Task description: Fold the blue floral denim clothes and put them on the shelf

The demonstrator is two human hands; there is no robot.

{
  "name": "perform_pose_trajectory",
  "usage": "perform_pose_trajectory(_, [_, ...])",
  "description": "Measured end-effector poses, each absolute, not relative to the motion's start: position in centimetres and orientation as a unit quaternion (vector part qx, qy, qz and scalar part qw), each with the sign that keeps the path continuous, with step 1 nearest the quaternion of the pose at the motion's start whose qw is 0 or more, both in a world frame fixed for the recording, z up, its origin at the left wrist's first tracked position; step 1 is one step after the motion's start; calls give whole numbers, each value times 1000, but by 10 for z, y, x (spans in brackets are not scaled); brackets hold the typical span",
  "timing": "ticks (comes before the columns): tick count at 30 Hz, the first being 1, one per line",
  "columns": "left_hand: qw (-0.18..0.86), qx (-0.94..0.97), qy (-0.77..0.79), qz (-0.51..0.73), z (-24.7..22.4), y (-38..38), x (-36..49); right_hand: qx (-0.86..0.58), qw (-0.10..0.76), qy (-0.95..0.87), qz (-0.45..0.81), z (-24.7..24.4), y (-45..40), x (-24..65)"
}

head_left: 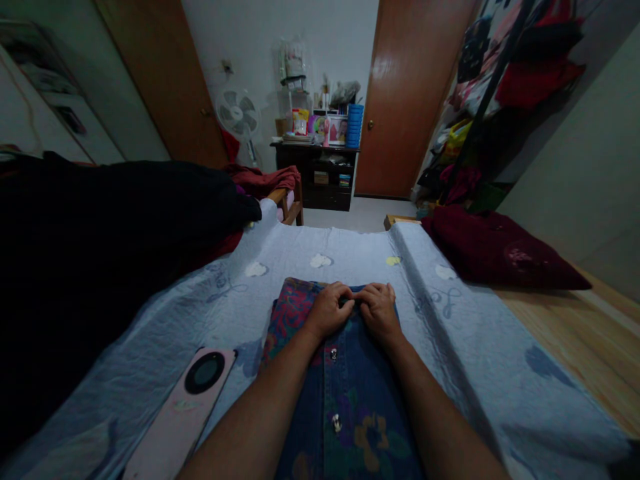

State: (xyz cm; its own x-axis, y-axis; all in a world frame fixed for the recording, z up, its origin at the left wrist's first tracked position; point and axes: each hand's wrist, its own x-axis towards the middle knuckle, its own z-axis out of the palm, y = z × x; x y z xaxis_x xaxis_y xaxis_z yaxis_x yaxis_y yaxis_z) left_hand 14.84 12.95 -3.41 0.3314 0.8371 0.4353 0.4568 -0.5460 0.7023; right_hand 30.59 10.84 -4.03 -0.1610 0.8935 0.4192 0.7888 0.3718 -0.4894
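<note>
A folded blue denim shirt (pixel 367 387) with a coloured flower print and shiny metal buttons lies on the bed in front of me. My left hand (pixel 330 308) grips its far edge, fingers curled over the cloth. Close beside it, my right hand (pixel 379 312) pinches the same edge, and the two thumbs almost meet. The fingertips are partly hidden by the cloth and knuckles. A reddish patterned part of the garment shows to the left of my left hand.
A pale blue sheet (pixel 320 243) covers the bed. At lower left lies a pink phone (pixel 175 417) with a round black camera ring. Dark clothes (pixel 125 220) are heaped on the left; a maroon folded cloth (pixel 500 250) lies right. Beyond stand a fan (pixel 239 113) and a dark cabinet (pixel 320 190).
</note>
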Motion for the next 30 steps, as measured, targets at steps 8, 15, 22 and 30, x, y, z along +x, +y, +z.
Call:
perform_pose_trajectory(8, [192, 780, 432, 410, -32, 130, 147, -566, 371, -735, 34, -44, 110, 307])
perform_pose_trajectory(15, [202, 785, 428, 401, -35, 131, 145, -560, 375, -737, 35, -43, 109, 307])
perform_pose_trajectory(22, [201, 792, 417, 398, -34, 131, 145, -569, 361, -738, 41, -44, 110, 307])
perform_pose_trajectory(30, [208, 787, 421, 400, -34, 130, 146, -576, 356, -734, 53, -44, 110, 307])
